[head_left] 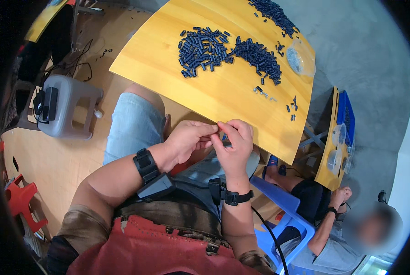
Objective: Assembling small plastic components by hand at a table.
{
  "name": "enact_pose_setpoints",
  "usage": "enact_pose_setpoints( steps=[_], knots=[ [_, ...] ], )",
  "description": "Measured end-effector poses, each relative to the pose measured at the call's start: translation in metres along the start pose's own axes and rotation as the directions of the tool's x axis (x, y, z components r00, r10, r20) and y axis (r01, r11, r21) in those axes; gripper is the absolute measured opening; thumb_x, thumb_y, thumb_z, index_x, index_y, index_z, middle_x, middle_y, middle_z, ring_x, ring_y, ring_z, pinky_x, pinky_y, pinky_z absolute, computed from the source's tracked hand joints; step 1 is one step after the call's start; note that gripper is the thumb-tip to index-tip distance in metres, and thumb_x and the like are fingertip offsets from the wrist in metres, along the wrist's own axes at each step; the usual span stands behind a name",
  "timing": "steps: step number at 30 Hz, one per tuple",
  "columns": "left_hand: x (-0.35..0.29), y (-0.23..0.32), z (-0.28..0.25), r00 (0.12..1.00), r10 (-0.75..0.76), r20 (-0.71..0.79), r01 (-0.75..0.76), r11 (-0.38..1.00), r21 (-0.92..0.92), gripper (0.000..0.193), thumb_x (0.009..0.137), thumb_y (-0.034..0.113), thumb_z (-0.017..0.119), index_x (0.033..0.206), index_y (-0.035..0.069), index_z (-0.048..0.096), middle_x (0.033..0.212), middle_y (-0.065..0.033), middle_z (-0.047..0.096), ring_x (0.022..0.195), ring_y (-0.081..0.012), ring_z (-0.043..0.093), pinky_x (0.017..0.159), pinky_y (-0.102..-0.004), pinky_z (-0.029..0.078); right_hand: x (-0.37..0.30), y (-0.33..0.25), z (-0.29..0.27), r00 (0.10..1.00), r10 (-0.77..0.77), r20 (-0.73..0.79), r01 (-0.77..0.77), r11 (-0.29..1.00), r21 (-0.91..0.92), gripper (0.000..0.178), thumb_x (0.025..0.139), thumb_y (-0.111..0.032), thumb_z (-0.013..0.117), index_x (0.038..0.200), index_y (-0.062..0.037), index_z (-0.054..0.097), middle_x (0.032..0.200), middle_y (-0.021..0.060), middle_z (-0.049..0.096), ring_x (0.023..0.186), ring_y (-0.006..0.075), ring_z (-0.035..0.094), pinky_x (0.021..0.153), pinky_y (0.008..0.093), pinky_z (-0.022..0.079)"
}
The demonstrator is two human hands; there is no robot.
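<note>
Meeting at frame centre: our left hand (184,140) and right hand (238,147), tips together; whether clamped on a piece, we cannot tell. Upper centre: black parts (201,51) heaped on a yellow table (205,98); which are done, which left, unclear.

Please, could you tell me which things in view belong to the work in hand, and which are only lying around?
Probably part of the work:
piles of black parts
small pale pieces
clear container
yellow table
What the fingers hold is hidden.

Apparently just lying around:
grey stool
black adapter on it
red stool
</note>
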State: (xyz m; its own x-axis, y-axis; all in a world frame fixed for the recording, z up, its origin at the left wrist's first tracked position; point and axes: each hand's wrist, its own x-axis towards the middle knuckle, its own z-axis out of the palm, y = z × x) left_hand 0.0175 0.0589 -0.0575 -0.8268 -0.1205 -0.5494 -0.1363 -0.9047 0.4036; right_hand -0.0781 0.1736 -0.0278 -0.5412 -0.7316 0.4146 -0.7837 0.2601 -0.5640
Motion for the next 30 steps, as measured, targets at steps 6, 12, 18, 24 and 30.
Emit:
enact_pose_setpoints(
  steps=[6,12,18,24,30],
  knots=[
    [0.005,0.009,0.0,0.999,-0.023,-0.03,0.028,0.981,0.191,0.013,0.088,0.012,0.062,0.091,0.0,0.067,0.085,-0.005,0.066,0.073,-0.0115,0.061,0.066,-0.0233,0.05,0.002,0.0,0.0,1.0,0.002,0.009,-0.002,1.0,-0.017,0.028,0.06,-0.005,0.074,0.087,-0.003,0.066,0.087,0.0093,0.056,0.084,0.0273,0.052,0.075,0.0368,0.044],
    [0.005,0.007,0.003,0.998,0.055,-0.028,-0.044,0.953,0.3,0.014,0.088,0.01,0.062,0.091,-0.003,0.067,0.084,-0.0065,0.066,0.072,-0.0107,0.06,0.066,-0.0233,0.049,0.002,0.0,0.001,1.0,-0.002,0.011,0.003,1.0,-0.03,0.03,0.059,-0.004,0.073,0.088,-0.0031,0.066,0.088,0.0095,0.055,0.084,0.0278,0.052,0.075,0.0375,0.044],
    [0.005,0.001,0.004,0.992,0.109,-0.067,-0.08,0.938,0.338,0.015,0.089,0.008,0.06,0.094,-0.004,0.067,0.086,-0.006,0.067,0.072,-0.0095,0.059,0.065,-0.0228,0.048,0.002,0.001,0.001,1.0,0.004,0.031,-0.003,0.999,-0.036,0.034,0.059,-0.003,0.072,0.092,-0.0034,0.065,0.091,0.0101,0.054,0.086,0.0287,0.051,0.077,0.0379,0.044],
    [0.003,-0.002,0.01,0.987,0.12,-0.102,-0.089,0.959,0.271,0.016,0.09,0.007,0.059,0.095,-0.005,0.066,0.088,-0.0069,0.067,0.076,-0.01,0.059,0.069,-0.023,0.048,0.003,-0.004,0.001,0.997,0.025,0.069,-0.019,0.996,-0.09,0.039,0.058,-0.002,0.072,0.096,-0.0038,0.063,0.095,0.0109,0.053,0.089,0.03,0.05,0.078,0.0392,0.044],
    [0.003,-0.006,0.012,0.984,0.118,-0.132,-0.082,0.964,0.255,0.017,0.091,0.007,0.057,0.095,-0.006,0.066,0.089,-0.0069,0.066,0.081,-0.0101,0.059,0.074,-0.0232,0.047,-0.001,0.0,0.005,0.999,0.052,-0.007,-0.052,0.995,-0.089,0.036,0.057,-0.001,0.073,0.092,-0.0036,0.063,0.096,0.0107,0.055,0.09,0.0298,0.052,0.079,0.0395,0.044]
  ],
)
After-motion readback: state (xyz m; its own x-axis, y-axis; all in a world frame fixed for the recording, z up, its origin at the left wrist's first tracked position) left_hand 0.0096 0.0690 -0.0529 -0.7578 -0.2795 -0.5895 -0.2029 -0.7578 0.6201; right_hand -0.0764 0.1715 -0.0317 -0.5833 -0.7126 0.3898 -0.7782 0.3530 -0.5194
